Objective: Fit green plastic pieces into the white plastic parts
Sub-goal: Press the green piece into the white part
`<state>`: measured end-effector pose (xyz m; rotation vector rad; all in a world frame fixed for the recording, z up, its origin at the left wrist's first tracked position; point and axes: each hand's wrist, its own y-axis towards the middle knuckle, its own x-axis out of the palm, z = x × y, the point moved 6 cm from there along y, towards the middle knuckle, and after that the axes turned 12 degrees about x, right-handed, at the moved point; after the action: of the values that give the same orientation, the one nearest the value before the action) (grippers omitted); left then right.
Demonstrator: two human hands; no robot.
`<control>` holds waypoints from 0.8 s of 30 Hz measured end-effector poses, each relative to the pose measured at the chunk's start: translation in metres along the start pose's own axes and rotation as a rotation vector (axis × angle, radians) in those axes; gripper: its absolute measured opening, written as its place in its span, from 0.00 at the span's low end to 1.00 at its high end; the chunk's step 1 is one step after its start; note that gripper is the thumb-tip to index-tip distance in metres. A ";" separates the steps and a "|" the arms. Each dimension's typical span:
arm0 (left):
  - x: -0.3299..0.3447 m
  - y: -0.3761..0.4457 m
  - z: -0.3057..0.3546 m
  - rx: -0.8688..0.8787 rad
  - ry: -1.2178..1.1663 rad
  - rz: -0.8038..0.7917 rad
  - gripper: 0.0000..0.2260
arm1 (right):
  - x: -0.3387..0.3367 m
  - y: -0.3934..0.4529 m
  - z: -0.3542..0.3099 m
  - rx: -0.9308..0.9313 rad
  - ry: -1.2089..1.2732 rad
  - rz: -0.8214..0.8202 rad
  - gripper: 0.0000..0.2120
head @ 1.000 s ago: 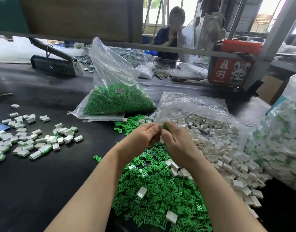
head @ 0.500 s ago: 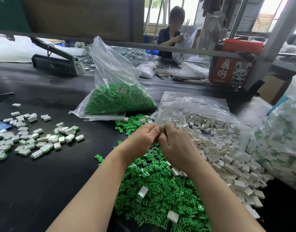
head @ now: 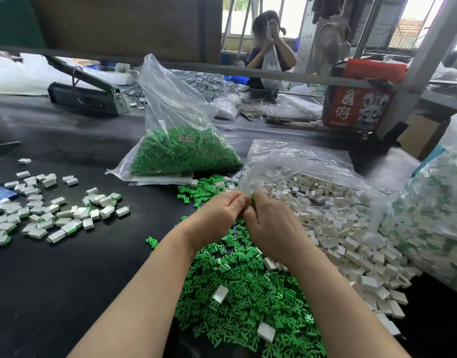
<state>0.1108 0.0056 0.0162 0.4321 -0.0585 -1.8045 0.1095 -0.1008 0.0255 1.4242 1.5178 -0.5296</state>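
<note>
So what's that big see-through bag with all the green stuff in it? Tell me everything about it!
The clear plastic bag sits on the black table, beyond the person's hands. Its bottom bulges with small bright green plastic pieces, packed tight. The top is crumpled, empty and stands up, leaning left. A small white label with print sticks on the front. It rests on a flat sheet of clear plastic. Loose green pieces lie just in front of it. No hand touches it.

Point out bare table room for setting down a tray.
Free: black table between the finished pile and loose green pieces; also between heat sealer and green bag. Crowded: white parts at right.
</note>
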 end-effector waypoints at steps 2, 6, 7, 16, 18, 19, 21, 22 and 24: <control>0.000 0.000 0.000 0.007 -0.001 -0.010 0.13 | -0.001 -0.001 0.000 -0.005 0.003 -0.002 0.07; 0.000 -0.002 0.001 0.007 -0.077 -0.035 0.14 | -0.008 -0.001 -0.004 -0.051 0.049 -0.016 0.08; -0.001 -0.003 0.000 0.009 -0.103 -0.044 0.13 | -0.011 -0.001 -0.005 -0.052 0.103 -0.028 0.10; -0.005 -0.010 0.012 0.078 -0.175 -0.109 0.22 | -0.012 0.001 0.004 0.074 0.539 -0.142 0.23; -0.004 -0.009 0.014 0.083 -0.187 -0.132 0.24 | -0.013 0.000 0.003 0.079 0.623 -0.157 0.22; -0.003 -0.009 0.014 0.085 -0.189 -0.138 0.24 | -0.013 0.000 0.002 0.076 0.653 -0.159 0.21; -0.003 -0.008 0.014 0.082 -0.185 -0.132 0.19 | -0.015 0.001 0.001 0.077 0.677 -0.157 0.19; -0.003 -0.008 0.013 0.080 -0.187 -0.123 0.17 | -0.015 0.001 0.002 0.081 0.681 -0.156 0.19; -0.002 -0.007 0.011 0.078 -0.187 -0.113 0.16 | -0.014 0.001 0.002 0.084 0.680 -0.151 0.20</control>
<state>0.1007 0.0075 0.0255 0.3257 -0.2398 -1.9549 0.1091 -0.1100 0.0369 1.6579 2.1690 -0.1969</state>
